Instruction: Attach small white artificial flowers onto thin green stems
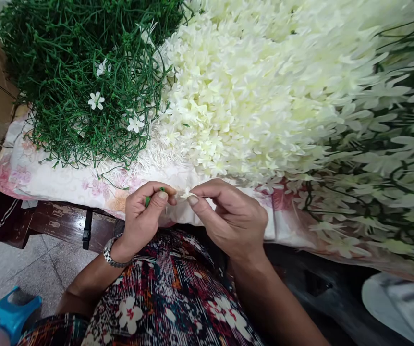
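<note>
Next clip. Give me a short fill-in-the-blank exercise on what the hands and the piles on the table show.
1. The left hand pinches a small ____ stem piece.
2. The right hand holds a small ____ flower.
3. A metal ____ sits on the left wrist.
4. The heap of green stems lies ____ of the white flower pile.

Missing words: green; white; watch; left

Left hand [142, 216]: bare, no rings seen; metal link watch band [112, 257], silver-toned, at the wrist just behind it. Right hand [230, 216]: bare, nothing worn at wrist or forearm. Nails short, unpainted. Garment [171, 298] below both wrists: dark fabric, fine red, black and teal stripes, white flower print with red centres.
</note>
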Tool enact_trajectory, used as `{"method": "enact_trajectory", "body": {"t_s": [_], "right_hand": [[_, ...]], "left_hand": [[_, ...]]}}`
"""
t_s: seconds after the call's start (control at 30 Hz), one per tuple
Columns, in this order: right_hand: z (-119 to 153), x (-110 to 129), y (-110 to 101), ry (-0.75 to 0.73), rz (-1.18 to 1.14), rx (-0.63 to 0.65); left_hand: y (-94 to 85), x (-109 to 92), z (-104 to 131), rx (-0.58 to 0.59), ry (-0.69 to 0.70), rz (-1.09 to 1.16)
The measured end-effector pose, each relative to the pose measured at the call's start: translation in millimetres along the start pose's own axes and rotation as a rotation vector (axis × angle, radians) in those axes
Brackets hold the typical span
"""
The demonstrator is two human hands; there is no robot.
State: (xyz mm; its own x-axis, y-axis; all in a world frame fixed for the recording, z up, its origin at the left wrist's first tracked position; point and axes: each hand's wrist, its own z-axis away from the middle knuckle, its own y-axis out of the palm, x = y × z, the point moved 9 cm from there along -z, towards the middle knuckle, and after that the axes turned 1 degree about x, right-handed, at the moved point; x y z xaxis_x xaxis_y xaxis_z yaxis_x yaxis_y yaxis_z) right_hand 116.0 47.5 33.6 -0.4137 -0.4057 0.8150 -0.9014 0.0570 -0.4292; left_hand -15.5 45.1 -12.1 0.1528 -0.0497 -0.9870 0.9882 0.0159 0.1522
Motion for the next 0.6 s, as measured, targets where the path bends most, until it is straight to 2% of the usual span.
{"method": "enact_trajectory", "body": {"t_s": [0.13, 0.3, 0.43, 0.6], "right_hand": [[-5, 5, -4, -0.006, -0.022, 0.032], [-9, 19, -2, -0.131, -0.005, 0.089], [-6, 24, 3, -0.213, 0.05, 0.143], [-2, 28, 6, -0.277, 0.179, 0.147]], "left_hand": [[3.4, -18, 2, 0.066, 0.157, -0.338], [14.6, -36, 9, 0.142, 0.377, -0.495], [18.5, -35, 11, 0.177, 0.379, -0.557], [17.8, -32, 12, 0.187, 0.364, -0.596]]}}
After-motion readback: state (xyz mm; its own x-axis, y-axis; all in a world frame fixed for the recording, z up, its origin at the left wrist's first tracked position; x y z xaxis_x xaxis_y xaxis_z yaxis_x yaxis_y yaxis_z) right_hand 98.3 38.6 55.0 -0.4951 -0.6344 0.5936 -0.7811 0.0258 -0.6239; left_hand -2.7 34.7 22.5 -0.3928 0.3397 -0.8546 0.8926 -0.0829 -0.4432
